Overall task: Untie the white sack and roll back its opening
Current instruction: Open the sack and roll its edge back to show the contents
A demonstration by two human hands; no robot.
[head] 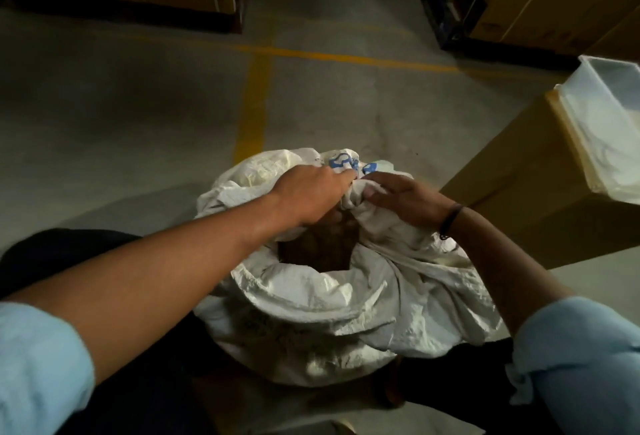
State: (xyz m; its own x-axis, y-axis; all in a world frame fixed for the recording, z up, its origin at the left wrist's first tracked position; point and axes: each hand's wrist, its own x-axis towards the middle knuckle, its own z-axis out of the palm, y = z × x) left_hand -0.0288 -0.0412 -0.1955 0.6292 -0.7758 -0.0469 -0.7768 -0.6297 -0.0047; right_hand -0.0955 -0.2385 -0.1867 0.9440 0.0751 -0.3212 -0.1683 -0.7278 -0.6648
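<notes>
Head view: white sack (311, 299) open on the floor, rim partly rolled.

The sack stands between the person's knees, mouth open, brown contents (320, 247) visible inside; no tie can be seen, so untying appears done. The near rim is folded outward in a thick cuff. The left hand (311, 192) and right hand (405, 199) are both closed on bunched fabric at the far rim, side by side. Judged remaining: roll the far edge down level with the near cuff.
</notes>
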